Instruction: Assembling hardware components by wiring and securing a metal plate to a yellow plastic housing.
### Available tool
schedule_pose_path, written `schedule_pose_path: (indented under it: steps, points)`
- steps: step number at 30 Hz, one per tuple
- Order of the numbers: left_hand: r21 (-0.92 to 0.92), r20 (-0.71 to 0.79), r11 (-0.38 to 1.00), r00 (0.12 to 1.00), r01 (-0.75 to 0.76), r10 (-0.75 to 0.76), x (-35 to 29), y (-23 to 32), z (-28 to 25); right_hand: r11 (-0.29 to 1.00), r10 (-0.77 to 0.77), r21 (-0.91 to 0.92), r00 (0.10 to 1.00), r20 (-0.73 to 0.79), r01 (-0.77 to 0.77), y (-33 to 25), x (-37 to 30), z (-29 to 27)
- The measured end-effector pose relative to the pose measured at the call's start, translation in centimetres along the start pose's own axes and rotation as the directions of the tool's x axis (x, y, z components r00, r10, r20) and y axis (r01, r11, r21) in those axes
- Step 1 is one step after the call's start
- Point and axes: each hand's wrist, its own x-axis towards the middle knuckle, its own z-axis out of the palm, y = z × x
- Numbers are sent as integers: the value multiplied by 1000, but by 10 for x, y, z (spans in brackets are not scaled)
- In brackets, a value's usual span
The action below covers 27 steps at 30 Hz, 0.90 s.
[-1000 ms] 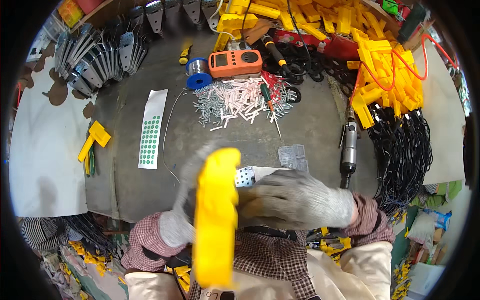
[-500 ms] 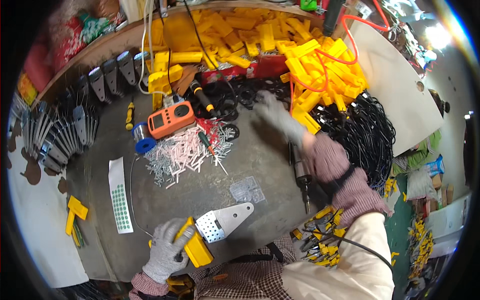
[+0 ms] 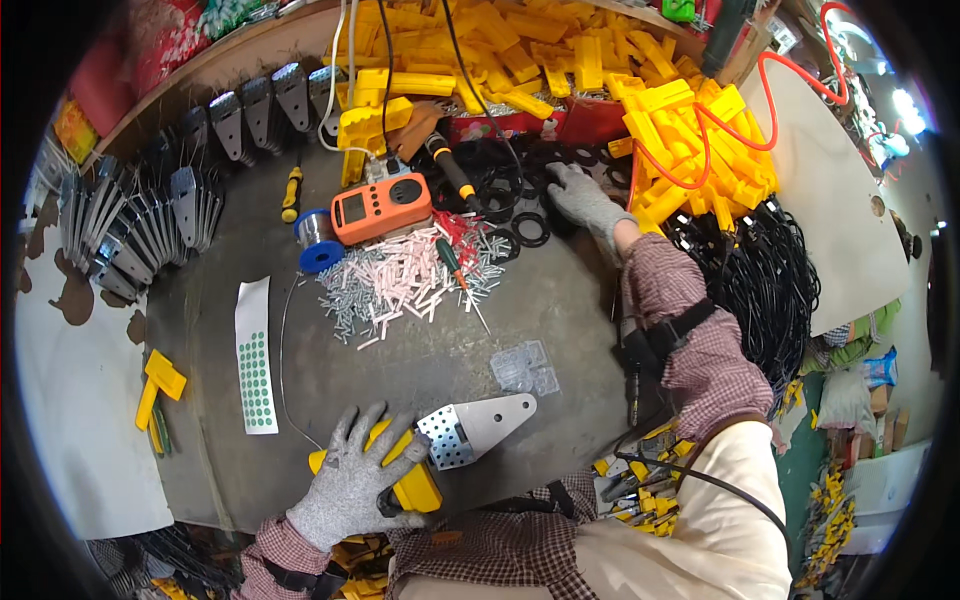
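My left hand (image 3: pixel 352 488), in a grey glove, lies over a yellow plastic housing (image 3: pixel 416 490) near the front edge of the bench. Its fingers span the top and the thumb grips the near side. From that housing a tapered metal plate (image 3: pixel 492 424), perforated near the housing and with holes toward its tip, points right. At the far side, my gloved right hand (image 3: pixel 590 202) reaches into a pile of black rings (image 3: pixel 530 229). Its fingers are somewhat apart, touching the pile, and no held part shows. A dark tool (image 3: pixel 634 392) is partly hidden under my right forearm.
Yellow housings (image 3: pixel 690 140) are heaped at the back, beside black cables (image 3: pixel 760 270). An orange meter (image 3: pixel 380 208), a solder spool (image 3: pixel 318 240), a screwdriver (image 3: pixel 452 262) and small sleeves (image 3: pixel 400 285) lie mid-bench. A sticker strip (image 3: pixel 255 350) and clear plastic pieces (image 3: pixel 524 368) lie nearer.
My right hand, blurred before, now rests at the black rings. My left hand's fingers have spread farther over the yellow housing. The whole view has shifted slightly.
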Motion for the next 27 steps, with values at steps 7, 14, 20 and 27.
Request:
schedule_pose_path:
  steps: [7,14,20,27]
  points:
    - [-19,40,995,995,93,-92,4,11,-2,899,-334,-290,942,33,329,-69,-67,-10]
    - [-49,-21,995,996,82,-83,1,16,1,908,-417,33,909,-6,417,-93,-82,19]
    - [-80,-29,993,996,81,-84,2,12,1,933,-352,-110,934,-65,344,-105,-80,19]
    - [-110,-97,992,993,57,-68,4,5,0,947,-240,-205,969,63,248,-91,-129,5]
